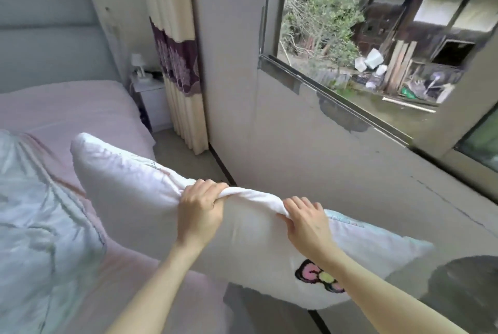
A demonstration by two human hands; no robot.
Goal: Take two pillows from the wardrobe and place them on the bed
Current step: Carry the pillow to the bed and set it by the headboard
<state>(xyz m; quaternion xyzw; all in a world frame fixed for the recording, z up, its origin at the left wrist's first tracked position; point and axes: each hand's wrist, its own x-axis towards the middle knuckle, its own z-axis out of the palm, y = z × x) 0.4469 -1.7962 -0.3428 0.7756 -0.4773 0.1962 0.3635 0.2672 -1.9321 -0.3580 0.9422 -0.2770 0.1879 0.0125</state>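
Both hands have the white pillow [151,199] by its top edge: left hand [200,212] and right hand [307,221] each with fingers curled tight round a bunch of fabric. It hangs below the fingers, its left end over the pink bed [75,110]. A bluish pillow [40,225] lies on the bed, left of the left hand.

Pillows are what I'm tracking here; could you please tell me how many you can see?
2: a white pillow gripped along its top edge by both hands beside the bed, and a pale blue pillow lying on it at left. Others may be out of view.
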